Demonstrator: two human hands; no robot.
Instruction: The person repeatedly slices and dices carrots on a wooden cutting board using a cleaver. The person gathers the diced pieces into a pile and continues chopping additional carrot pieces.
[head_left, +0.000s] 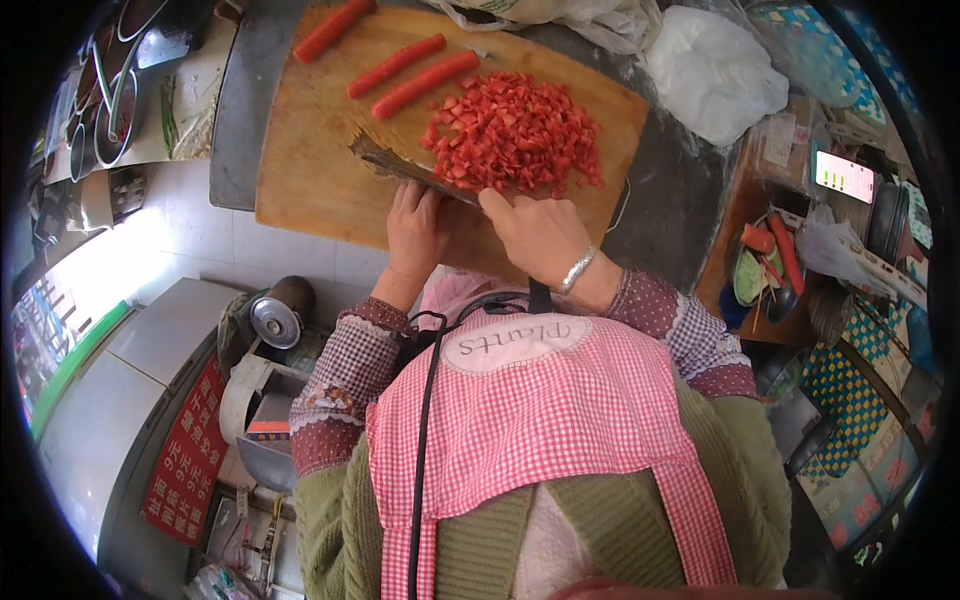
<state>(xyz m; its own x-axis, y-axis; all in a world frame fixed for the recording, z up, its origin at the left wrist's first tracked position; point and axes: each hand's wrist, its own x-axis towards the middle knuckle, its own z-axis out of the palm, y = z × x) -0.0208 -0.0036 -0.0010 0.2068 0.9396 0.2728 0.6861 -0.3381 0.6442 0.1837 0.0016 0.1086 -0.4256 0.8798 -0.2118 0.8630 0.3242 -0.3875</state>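
A wooden cutting board (315, 180) lies before me with a heap of diced carrot (517, 131) on its right half. Several whole peeled carrots (424, 84) rest near its far left part. My right hand (540, 232) grips a knife (405, 166) at its near end; the dark blade points left along the near side of the heap. My left hand (416, 229) is at the board's near edge, its fingertips by the blade; whether it touches the blade or holds anything cannot be told.
A white plastic bag (712, 75) sits beyond the board at the right. At the far right, a bowl with carrot pieces (786, 255) stands near a lit phone (844, 176). Pans (120, 124) lie at the upper left. A metal-lidded container (276, 322) stands below left.
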